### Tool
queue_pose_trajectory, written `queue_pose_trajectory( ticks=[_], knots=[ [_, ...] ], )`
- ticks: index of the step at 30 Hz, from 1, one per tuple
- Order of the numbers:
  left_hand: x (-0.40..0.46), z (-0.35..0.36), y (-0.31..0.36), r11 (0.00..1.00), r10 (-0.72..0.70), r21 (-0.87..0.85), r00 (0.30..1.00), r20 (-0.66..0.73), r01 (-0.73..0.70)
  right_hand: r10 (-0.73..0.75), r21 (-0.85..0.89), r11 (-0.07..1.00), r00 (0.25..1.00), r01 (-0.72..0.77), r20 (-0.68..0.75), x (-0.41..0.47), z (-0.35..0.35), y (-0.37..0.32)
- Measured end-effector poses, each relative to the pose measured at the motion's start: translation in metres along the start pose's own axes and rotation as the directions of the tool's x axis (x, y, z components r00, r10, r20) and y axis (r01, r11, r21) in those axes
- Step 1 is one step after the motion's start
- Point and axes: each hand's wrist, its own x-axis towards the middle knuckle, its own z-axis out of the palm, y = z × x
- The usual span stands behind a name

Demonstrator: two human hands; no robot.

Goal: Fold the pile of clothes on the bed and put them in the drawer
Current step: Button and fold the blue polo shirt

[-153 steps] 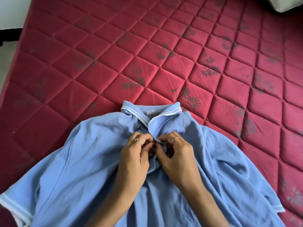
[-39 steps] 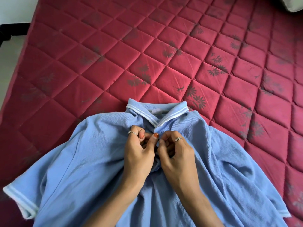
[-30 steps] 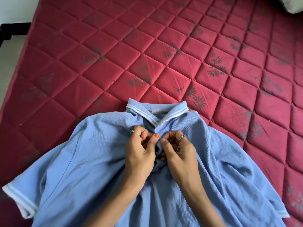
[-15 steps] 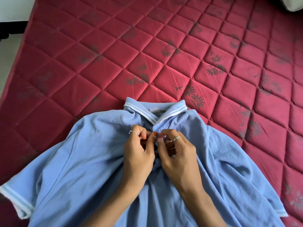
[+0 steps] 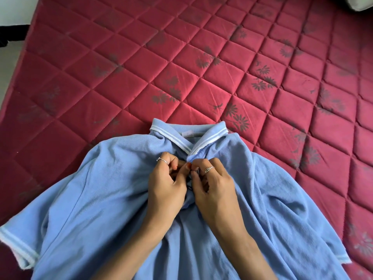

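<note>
Both hands meet at the placket, right under the collar (image 5: 188, 139) of the blue polo shirt (image 5: 96, 209), which lies face up on the red quilted bed (image 5: 141, 63). The left hand (image 5: 167, 186) has fingers curled in a closed grip, pinching the cloth at the neck opening; the right hand (image 5: 215, 188) is pinching the opposite edge, thumb tips almost touching. Looks like a button being worked, though the button itself is hidden. Here's what matters: the shirt's long axis runs 12 to 6, collar at 12, body spilling toward 6, sleeves out at 8 and 4. The grip sits dead centre on that line, neither hand nearer. Folding hasn't begun, I'd say; no drawer in view.
</note>
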Motion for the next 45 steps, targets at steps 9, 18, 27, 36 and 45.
queue_pose_trajectory(
  ticks=[9,18,27,36,45],
  knots=[
    [-0.001,-0.002,0.004,0.998,0.06,-0.025,0.997,0.047,-0.059,0.258,0.501,0.818,0.958,-0.284,0.121,0.008,-0.007,-0.002],
    [-0.007,-0.002,0.013,0.931,0.318,0.144,0.938,0.135,-0.336,0.347,0.766,0.48,0.895,-0.426,0.28,0.009,-0.011,0.002],
    [-0.009,0.001,0.014,0.937,0.291,0.174,0.952,0.095,-0.304,0.366,0.79,0.448,0.892,-0.418,0.265,0.007,-0.005,0.004],
    [-0.007,0.002,0.01,0.954,0.23,0.177,0.969,0.09,-0.243,0.382,0.763,0.477,0.885,-0.435,0.266,0.009,-0.007,0.006],
    [-0.008,0.002,0.01,0.954,0.212,0.192,0.971,0.107,-0.23,0.477,0.723,0.526,0.859,-0.447,0.184,0.01,-0.003,0.007]
  ],
)
